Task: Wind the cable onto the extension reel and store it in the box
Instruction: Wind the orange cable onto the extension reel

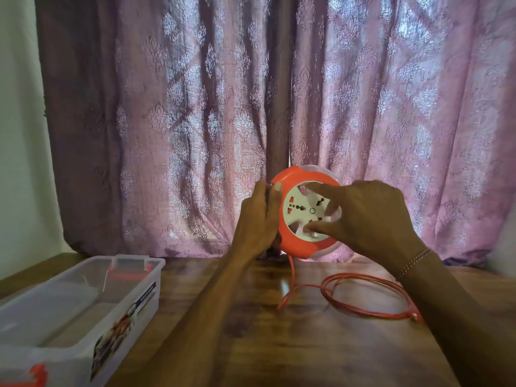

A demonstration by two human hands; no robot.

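Orange and white, the extension reel was held upright above the wooden worktop. The left hand gripped its left rim, fingers curled round the edge. The right hand lay on the white socket face, fingers spread. An orange cable hung from the reel and lay looped on the worktop. A clear plastic box stood open, well to the left.

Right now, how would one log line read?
left hand grips reel rim | right hand fingers on socket face | cable loose on table | box open
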